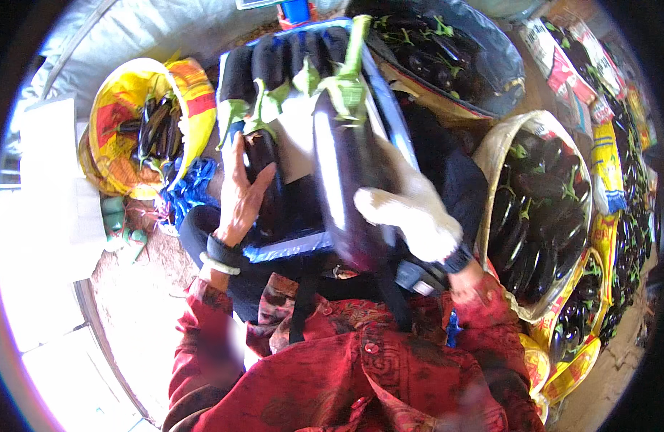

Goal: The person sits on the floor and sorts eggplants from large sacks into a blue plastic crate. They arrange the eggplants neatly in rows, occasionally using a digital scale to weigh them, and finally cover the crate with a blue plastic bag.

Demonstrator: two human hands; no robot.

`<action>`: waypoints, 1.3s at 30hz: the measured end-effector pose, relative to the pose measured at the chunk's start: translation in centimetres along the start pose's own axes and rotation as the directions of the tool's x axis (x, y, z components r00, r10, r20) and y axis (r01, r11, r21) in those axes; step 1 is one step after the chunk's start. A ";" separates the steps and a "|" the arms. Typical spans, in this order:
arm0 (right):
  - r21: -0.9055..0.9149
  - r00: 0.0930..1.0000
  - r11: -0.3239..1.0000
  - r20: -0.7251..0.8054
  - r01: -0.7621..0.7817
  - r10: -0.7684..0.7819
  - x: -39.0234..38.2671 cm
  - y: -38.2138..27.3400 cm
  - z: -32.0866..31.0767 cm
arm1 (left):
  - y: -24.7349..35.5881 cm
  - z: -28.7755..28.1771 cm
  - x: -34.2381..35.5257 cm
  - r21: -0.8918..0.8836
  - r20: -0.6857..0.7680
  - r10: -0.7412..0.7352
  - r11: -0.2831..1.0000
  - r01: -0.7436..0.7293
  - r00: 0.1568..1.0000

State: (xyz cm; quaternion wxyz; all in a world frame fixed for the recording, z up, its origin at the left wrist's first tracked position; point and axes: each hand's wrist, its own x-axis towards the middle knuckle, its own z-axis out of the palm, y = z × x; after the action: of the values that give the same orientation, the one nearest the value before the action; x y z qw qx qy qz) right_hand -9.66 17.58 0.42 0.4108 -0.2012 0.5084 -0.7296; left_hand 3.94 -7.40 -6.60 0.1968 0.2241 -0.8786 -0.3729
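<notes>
Right hand (413, 219): fingers hidden behind the large eggplant (339, 173). That eggplant's lower end blurred (surface detail lost there). Left hand (242, 194): firmness of hold on the smaller eggplant (262, 157) beside it unclear. Tray (289, 248) floor partly covered by its load. Blue object (296, 11) cut off at top edge. Far-right eggplants (626, 245) too small to count.

large eggplant (333, 173): glossy purple, apparently raised | smaller eggplant (263, 152): dark, green-capped, in tray (289, 249)
</notes>
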 end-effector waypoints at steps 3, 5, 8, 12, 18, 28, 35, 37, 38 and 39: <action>-0.690 0.997 0.720 -0.071 -0.076 0.037 3.4 2.8 3.7 | 0.0 0.0 0.1 0.151 -0.010 -0.053 0.987 0.054 0.999; -0.820 0.995 0.568 -0.094 -0.063 -0.026 4.5 4.6 5.5 | 0.2 -0.1 0.1 0.144 0.009 -0.110 0.984 0.108 0.994; -0.829 0.984 0.530 -0.142 -0.176 0.105 5.4 5.9 5.9 | 0.6 -0.3 -0.1 0.077 0.037 -0.130 0.989 0.127 0.991; -0.708 0.995 0.700 -0.078 -0.096 0.058 5.8 6.5 4.7 | 1.2 -0.7 -0.3 0.103 0.033 -0.168 0.981 0.164 0.985; -0.884 0.950 0.417 -0.086 -0.212 0.302 4.6 6.2 3.5 | 2.7 0.1 0.7 0.698 0.005 0.017 0.716 -0.016 1.000; -0.930 0.526 0.319 -0.366 -0.182 -0.768 -5.5 -0.8 -14.9 | 5.6 1.8 -0.4 0.558 0.267 0.163 0.778 -0.290 0.950; -0.200 0.198 0.071 -0.980 -0.977 -0.027 -17.0 3.6 -29.6 | 4.9 1.9 -0.5 0.514 0.278 0.151 0.811 -0.280 0.949; -0.236 0.228 0.209 -0.972 -0.949 -0.060 -18.5 4.7 -31.2 | 4.8 1.8 -0.4 0.515 0.275 0.154 0.810 -0.281 0.949; -0.248 0.230 0.271 -0.968 -0.930 -0.097 -19.3 4.9 -31.7 | 4.8 1.8 -0.4 0.527 0.285 0.130 0.806 -0.268 0.950; -0.217 0.193 0.412 -0.976 -0.885 -0.100 -19.9 4.9 -32.1 | 4.8 1.7 -0.3 0.536 0.291 0.132 0.798 -0.275 0.948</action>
State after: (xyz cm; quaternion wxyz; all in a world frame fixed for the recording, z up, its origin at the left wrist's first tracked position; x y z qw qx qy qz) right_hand -18.97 51.35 -14.44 0.1151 0.2527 0.9354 -0.2187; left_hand 2.14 -3.21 -4.19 0.0529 0.1298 -0.9857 -0.0936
